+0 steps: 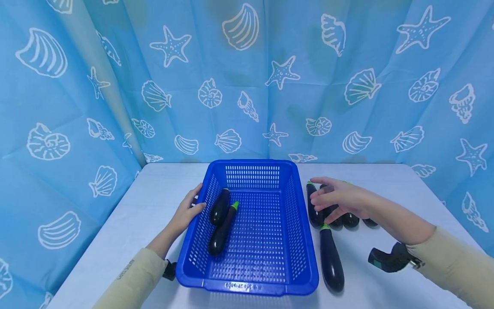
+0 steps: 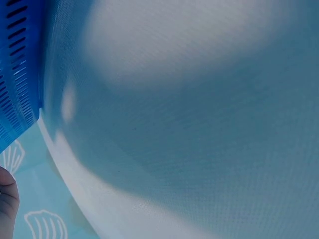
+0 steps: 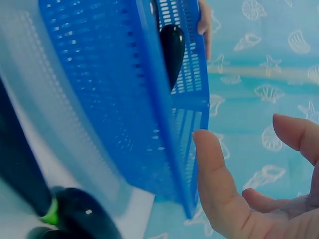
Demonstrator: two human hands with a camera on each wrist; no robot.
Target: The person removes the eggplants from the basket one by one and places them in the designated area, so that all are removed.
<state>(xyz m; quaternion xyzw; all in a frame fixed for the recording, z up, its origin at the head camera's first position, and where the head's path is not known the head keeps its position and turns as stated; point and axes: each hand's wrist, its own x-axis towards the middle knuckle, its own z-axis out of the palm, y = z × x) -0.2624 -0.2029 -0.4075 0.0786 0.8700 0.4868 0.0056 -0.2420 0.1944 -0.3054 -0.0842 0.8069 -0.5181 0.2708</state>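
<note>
A blue plastic basket (image 1: pixel 251 287) stands on the table, with two dark eggplants lying at its left: a shorter eggplant (image 1: pixel 220 208) and a longer eggplant (image 1: pixel 224 234). My left hand (image 1: pixel 186 212) holds the basket's left rim, thumb over the edge and fingers along the outside. To the right of the basket, my right hand (image 1: pixel 345 199) hovers over several eggplants with its fingers spread and loosely bent, holding nothing. It partly hides that row, including the leftmost eggplant (image 1: pixel 313 208). Nearer the front lies a single eggplant (image 1: pixel 332 262), its green stem end below my right fingertips.
A white cloth (image 1: pixel 119 231) covers the table. Behind and to the left hangs a blue curtain (image 1: pixel 247 86) with white shells and starfish. The basket's raised right wall (image 3: pixel 104 84) stands between my right hand and the eggplants inside.
</note>
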